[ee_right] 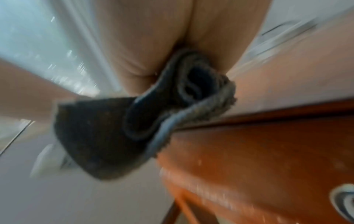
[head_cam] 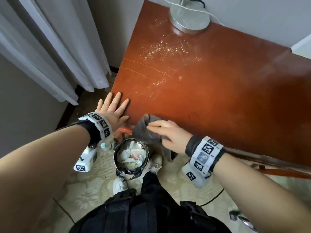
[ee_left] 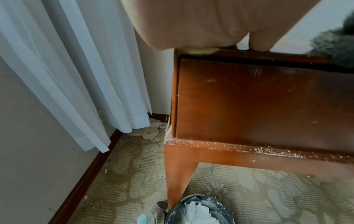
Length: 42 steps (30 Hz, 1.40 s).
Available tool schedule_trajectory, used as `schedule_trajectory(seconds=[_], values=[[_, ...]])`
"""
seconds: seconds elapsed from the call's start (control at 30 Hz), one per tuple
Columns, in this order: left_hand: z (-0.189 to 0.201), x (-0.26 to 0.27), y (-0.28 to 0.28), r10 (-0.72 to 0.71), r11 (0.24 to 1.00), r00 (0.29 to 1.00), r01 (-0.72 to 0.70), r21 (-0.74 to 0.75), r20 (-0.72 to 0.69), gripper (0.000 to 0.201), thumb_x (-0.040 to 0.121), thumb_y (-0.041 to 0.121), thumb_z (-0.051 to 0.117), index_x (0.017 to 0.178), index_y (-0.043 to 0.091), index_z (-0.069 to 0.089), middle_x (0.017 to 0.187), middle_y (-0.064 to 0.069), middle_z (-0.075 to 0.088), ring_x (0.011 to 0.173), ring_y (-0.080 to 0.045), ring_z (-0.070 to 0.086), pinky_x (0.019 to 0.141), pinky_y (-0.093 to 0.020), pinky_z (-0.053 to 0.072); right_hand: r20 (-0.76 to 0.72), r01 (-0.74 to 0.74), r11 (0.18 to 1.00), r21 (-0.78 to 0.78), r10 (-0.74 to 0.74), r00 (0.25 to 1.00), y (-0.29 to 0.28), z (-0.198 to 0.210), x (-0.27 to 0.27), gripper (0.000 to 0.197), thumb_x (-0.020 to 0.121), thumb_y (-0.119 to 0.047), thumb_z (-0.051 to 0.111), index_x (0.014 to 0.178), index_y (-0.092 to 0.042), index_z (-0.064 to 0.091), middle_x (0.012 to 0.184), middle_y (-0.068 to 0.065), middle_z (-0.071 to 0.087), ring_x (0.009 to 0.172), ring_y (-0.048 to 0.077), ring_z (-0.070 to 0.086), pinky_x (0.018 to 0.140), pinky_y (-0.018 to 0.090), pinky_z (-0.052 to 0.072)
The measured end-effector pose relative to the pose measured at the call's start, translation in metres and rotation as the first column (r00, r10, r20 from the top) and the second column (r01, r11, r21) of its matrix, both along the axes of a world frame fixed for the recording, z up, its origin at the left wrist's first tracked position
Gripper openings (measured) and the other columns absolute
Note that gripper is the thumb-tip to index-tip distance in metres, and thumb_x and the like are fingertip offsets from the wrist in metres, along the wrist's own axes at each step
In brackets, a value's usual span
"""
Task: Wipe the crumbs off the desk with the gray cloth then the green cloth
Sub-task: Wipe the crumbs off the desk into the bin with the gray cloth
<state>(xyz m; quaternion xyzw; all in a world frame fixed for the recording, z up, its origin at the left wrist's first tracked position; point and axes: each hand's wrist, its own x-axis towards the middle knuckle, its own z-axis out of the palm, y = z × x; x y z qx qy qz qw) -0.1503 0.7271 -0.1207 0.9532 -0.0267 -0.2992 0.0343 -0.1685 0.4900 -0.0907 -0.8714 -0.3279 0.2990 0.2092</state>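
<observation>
A red-brown wooden desk (head_cam: 210, 84) carries pale crumbs (head_cam: 161, 49) scattered across its far left part, with a smaller patch of crumbs (head_cam: 159, 82) nearer me. My right hand (head_cam: 165, 133) grips the bunched gray cloth (head_cam: 146, 130) at the desk's near edge, and the cloth (ee_right: 107, 133) hangs over that edge, above the bin. My left hand (head_cam: 113, 109) lies flat with straight fingers on the desk's near left corner; its palm (ee_left: 191, 25) presses on the corner. No green cloth is in view.
A small bin (head_cam: 131, 157) with a black liner and crumpled paper stands on the floor below the desk edge, by the desk leg (ee_left: 178, 174). A round metal lamp base (head_cam: 189, 19) sits at the desk's back. White curtains (head_cam: 50, 47) hang at the left.
</observation>
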Motion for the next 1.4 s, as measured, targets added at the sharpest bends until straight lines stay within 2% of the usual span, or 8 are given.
schedule_trajectory(seconds=[0.1, 0.23, 0.47, 0.7, 0.83, 1.0, 1.27, 1.4], values=[[-0.001, -0.006, 0.000, 0.000, 1.000, 1.000, 0.000, -0.023, 0.021, 0.060, 0.098, 0.049, 0.019, 0.146, 0.036, -0.013, 0.154, 0.003, -0.024, 0.142, -0.022, -0.022, 0.117, -0.043, -0.008, 0.230, 0.460, 0.873, 0.162, -0.487, 0.842, -0.023, 0.006, 0.024, 0.058, 0.083, 0.007, 0.043, 0.139, -0.011, 0.043, 0.145, 0.009, 0.036, 0.134, 0.027, 0.032, 0.113, 0.026, 0.018], [0.000, -0.011, 0.002, -0.001, 0.999, 1.000, 0.002, -0.048, 0.020, 0.061, 0.098, 0.048, 0.022, 0.147, 0.035, -0.013, 0.154, 0.003, -0.024, 0.142, -0.021, -0.023, 0.117, -0.041, -0.009, 0.254, 0.864, 0.470, -0.183, -0.826, 0.503, -0.029, -0.007, 0.042, 0.055, 0.092, -0.008, 0.041, 0.146, -0.017, 0.029, 0.151, 0.004, 0.021, 0.130, 0.031, 0.028, 0.109, 0.034, 0.028], [0.004, -0.037, 0.043, 0.082, 0.993, 0.997, -0.080, -0.089, 0.015, 0.068, 0.097, 0.047, 0.033, 0.148, 0.030, -0.008, 0.157, 0.003, -0.014, 0.145, -0.017, -0.012, 0.116, -0.039, -0.009, 0.109, 0.443, 0.895, -0.060, -0.435, 0.894, 0.065, -0.016, 0.008, 0.051, 0.098, -0.017, 0.041, 0.147, -0.014, 0.027, 0.152, 0.004, 0.020, 0.135, 0.027, 0.024, 0.112, 0.028, 0.019], [0.035, -0.044, 0.063, 0.405, 0.888, 0.908, -0.364, -0.281, 0.105, 0.066, 0.097, 0.039, 0.038, 0.150, 0.022, 0.003, 0.158, -0.007, 0.002, 0.145, -0.026, -0.004, 0.117, -0.037, 0.001, -0.034, 0.544, 0.827, 0.143, -0.545, 0.838, 0.077, 0.020, 0.029, 0.050, 0.099, -0.017, 0.039, 0.146, -0.010, 0.026, 0.150, 0.009, 0.022, 0.139, 0.018, 0.026, 0.106, 0.013, 0.014], [0.048, -0.033, 0.023, 0.317, 0.905, 0.925, -0.228, -0.360, 0.211, 0.070, 0.095, 0.039, 0.044, 0.150, 0.025, 0.002, 0.158, -0.005, 0.000, 0.145, -0.023, -0.005, 0.117, -0.036, 0.001, 0.058, 0.485, 0.872, -0.068, -0.482, 0.874, 0.049, 0.017, 0.024, 0.059, 0.097, -0.027, 0.044, 0.149, -0.016, 0.018, 0.153, 0.006, 0.012, 0.141, 0.023, 0.018, 0.112, 0.025, 0.017], [0.047, -0.017, -0.048, -0.047, 0.972, 0.967, 0.103, -0.211, 0.252, 0.077, 0.094, 0.046, 0.042, 0.149, 0.028, -0.009, 0.156, -0.005, -0.016, 0.144, -0.023, -0.014, 0.115, -0.035, -0.007, 0.205, 0.551, 0.815, -0.179, -0.517, 0.831, -0.009, 0.015, 0.037, 0.051, 0.097, -0.035, 0.040, 0.145, -0.025, 0.029, 0.154, 0.003, 0.012, 0.138, 0.030, 0.015, 0.114, 0.036, 0.020], [0.010, 0.006, -0.112, 0.081, 0.995, 0.987, -0.072, -0.070, 0.139, 0.072, 0.092, 0.059, 0.032, 0.147, 0.037, -0.008, 0.155, -0.004, -0.021, 0.143, -0.030, -0.016, 0.118, -0.043, -0.005, 0.189, 0.506, 0.823, -0.259, -0.470, 0.862, -0.064, -0.002, 0.066, 0.041, 0.097, -0.035, 0.041, 0.136, -0.025, 0.044, 0.152, 0.002, 0.016, 0.136, 0.027, 0.021, 0.111, 0.035, 0.026], [0.008, 0.010, -0.125, 0.098, 0.994, 0.983, -0.091, -0.055, 0.153, 0.058, 0.097, 0.051, 0.026, 0.147, 0.037, 0.003, 0.156, -0.002, -0.004, 0.142, -0.031, -0.004, 0.114, -0.046, 0.008, 0.177, 0.471, 0.838, -0.276, -0.437, 0.882, -0.068, -0.006, 0.079, 0.041, 0.097, -0.035, 0.040, 0.137, -0.027, 0.042, 0.152, 0.002, 0.019, 0.135, 0.027, 0.022, 0.110, 0.035, 0.025]])
